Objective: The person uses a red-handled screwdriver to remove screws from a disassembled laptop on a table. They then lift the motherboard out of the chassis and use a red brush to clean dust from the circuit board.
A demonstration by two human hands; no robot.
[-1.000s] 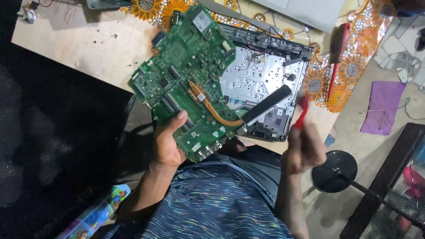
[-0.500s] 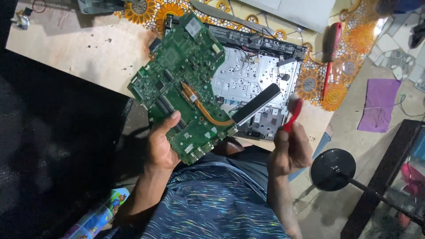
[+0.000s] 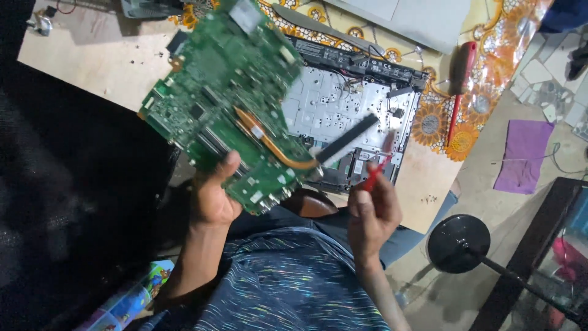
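My left grip [image 3: 211, 199] clenched the circuit board [image 3: 226, 104]; right grip [image 3: 372, 214] grasped a red screwdriver [image 3: 375, 175]. One-cornered hold risked dropping it.

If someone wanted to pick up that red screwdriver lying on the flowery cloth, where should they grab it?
Probably by the thick red handle of the red screwdriver, coming from above. It lies flat on the flowered cloth with its thin shaft pointing toward the person, and the handle end has open space around it.

Colourful printed pkg [image 3: 131, 300] bottom left, by person's left arm.
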